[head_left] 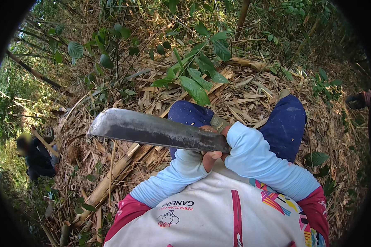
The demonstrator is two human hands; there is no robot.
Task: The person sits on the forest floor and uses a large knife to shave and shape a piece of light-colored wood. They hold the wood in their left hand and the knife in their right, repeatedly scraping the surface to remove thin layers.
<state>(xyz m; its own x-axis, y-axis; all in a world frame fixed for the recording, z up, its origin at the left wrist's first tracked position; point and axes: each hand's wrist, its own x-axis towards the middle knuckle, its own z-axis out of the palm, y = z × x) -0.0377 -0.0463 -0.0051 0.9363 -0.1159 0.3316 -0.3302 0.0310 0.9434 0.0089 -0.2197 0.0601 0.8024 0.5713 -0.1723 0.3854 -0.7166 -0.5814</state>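
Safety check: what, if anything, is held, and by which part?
A big knife, held at its handle end, where the left hand and right hand are; the handle and each hand's exact grip are hidden.

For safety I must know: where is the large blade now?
In the head view, the large blade is left of centre, partly hiding the left trouser leg, its right end beside the right light-blue sleeve.

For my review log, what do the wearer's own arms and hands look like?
Both forearms are covered by plain light-blue sleeves, which meet deep-pink upper sleeves nearer the shoulders. The left upper sleeve carries a small pale marking. What shows of the left hand and right hand is gloveless; much of each is hidden.
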